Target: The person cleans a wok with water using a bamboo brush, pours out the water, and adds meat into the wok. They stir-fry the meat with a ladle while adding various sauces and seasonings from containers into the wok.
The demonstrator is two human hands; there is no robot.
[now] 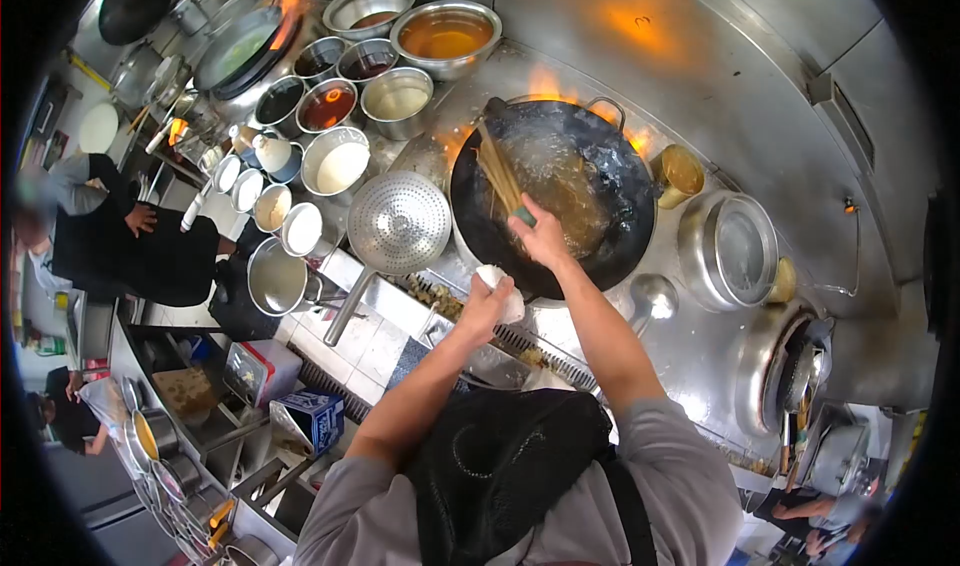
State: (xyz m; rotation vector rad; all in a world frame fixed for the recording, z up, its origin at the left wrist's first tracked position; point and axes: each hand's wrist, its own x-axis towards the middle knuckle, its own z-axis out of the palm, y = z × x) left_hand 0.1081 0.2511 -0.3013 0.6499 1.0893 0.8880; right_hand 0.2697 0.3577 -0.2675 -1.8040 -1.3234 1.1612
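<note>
The right hand (541, 234) has its fingers closed around the green-banded end of a bamboo brush (496, 171), whose splayed bristles slant over the far-left part of a black wok (632, 211). The wok sits on the steel range with cloudy, steaming liquid inside and orange flames (548, 84) licking up behind its far rim. At the near rim, the left hand (484, 311) has its fingers bunched on a folded white cloth (512, 307); exactly how each fingertip presses I cannot tell. Writing is scarce: a blue and white box (312, 421) on the lower-left shelving carries white lettering, too small to read, and the black fabric (510, 466) on the wearer's front shows a pale dotted curve rather than any legible word. No label can be made out on the steel pot of red liquid (327, 108) or the wide bowl of amber liquid (446, 66). Left of the wok lies a perforated strainer (398, 223); right of it, a ladle (654, 296). At far left stands 1 co-worker in a black apron (130, 251).
</note>
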